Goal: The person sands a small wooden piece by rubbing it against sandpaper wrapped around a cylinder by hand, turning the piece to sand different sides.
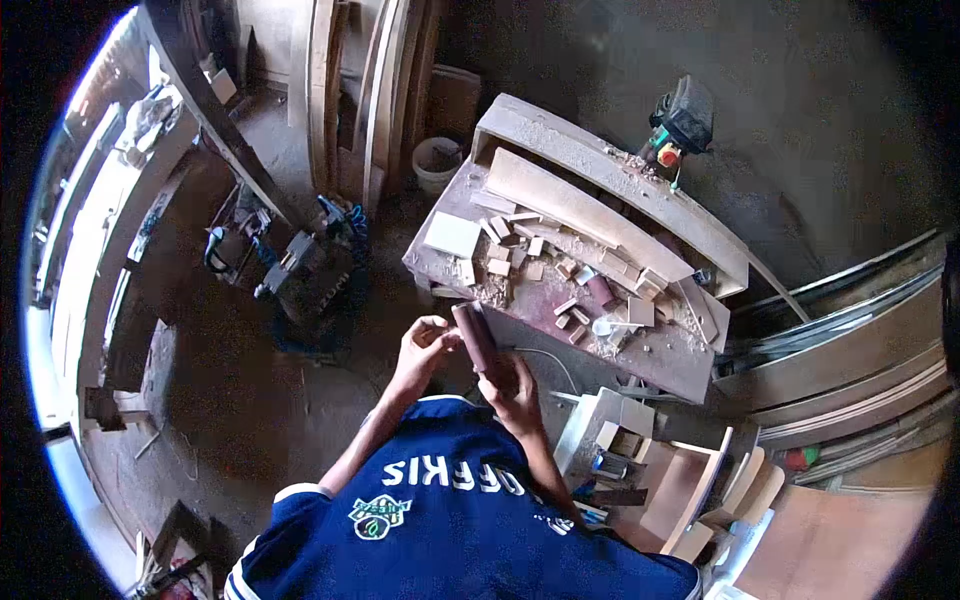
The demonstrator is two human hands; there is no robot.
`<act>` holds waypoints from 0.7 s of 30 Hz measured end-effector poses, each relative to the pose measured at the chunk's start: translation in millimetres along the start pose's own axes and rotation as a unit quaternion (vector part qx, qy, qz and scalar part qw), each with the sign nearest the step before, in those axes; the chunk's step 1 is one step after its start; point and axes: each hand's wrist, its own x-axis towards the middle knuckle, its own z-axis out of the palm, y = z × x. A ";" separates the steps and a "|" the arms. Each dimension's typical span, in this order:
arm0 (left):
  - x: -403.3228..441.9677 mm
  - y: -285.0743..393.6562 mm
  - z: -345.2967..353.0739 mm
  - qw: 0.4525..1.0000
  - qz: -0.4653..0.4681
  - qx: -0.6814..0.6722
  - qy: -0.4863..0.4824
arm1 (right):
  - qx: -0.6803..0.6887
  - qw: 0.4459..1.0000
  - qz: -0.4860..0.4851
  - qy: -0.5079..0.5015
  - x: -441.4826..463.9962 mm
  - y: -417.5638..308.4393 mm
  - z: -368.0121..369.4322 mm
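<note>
My right hand [513,392] is wrapped around the lower end of a reddish-brown sandpaper roll [476,340], held tilted in front of my chest. A darker strip runs along the roll's right side. Close to the roll's upper left, my left hand [424,348] has its fingers curled, thumb against fingertips. Whatever those fingers pinch, if anything, is too small to make out. Beyond my hands stands a workbench [450,268] with several small wood blocks [498,267] and sawdust on it. A similar reddish-brown piece [600,291] lies among the blocks.
Long curved boards [580,212] lie along the bench's far side. A white bucket [437,163] stands behind its left end. To the left is a dark machine [315,275]. At right, a wooden box-like piece [668,480] and stacked sheets [850,385] crowd close.
</note>
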 end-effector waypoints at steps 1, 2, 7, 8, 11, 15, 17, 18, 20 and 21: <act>0.9 4.4 -5.0 0.999 0.036 0.007 -0.009 | -0.026 0.999 -0.028 -0.031 3.2 -3.7 9.0; -0.9 8.2 -11.0 0.998 0.051 -0.015 -0.018 | -0.032 0.999 -0.015 -0.028 2.6 -7.4 17.9; -8.7 25.2 -48.2 0.999 0.031 -0.025 -0.025 | -0.036 0.999 -0.012 0.020 12.4 -8.5 52.2; -9.8 27.4 -57.8 0.999 0.027 0.001 -0.022 | 0.017 1.000 -0.003 0.006 11.0 -8.1 60.3; -14.4 35.7 -74.8 1.000 0.010 -0.014 -0.015 | 0.051 0.998 0.019 -0.045 10.0 -10.0 81.6; -20.1 44.9 -86.6 0.999 0.012 -0.041 -0.026 | -0.042 0.999 0.033 0.005 5.9 7.2 95.4; -28.9 51.1 -88.8 1.000 0.000 -0.019 -0.015 | -0.038 0.999 0.017 0.000 -1.2 9.6 107.1; -29.5 51.2 -93.5 0.999 -0.007 -0.041 -0.031 | -0.037 0.999 -0.005 -0.006 -3.1 9.5 112.7; -33.2 48.9 -99.8 0.999 -0.019 -0.029 -0.030 | -0.064 0.998 0.011 0.026 -5.4 7.9 120.5; -33.3 50.8 -100.1 0.999 -0.023 -0.019 -0.027 | -0.068 0.996 0.018 0.061 -5.0 8.0 125.5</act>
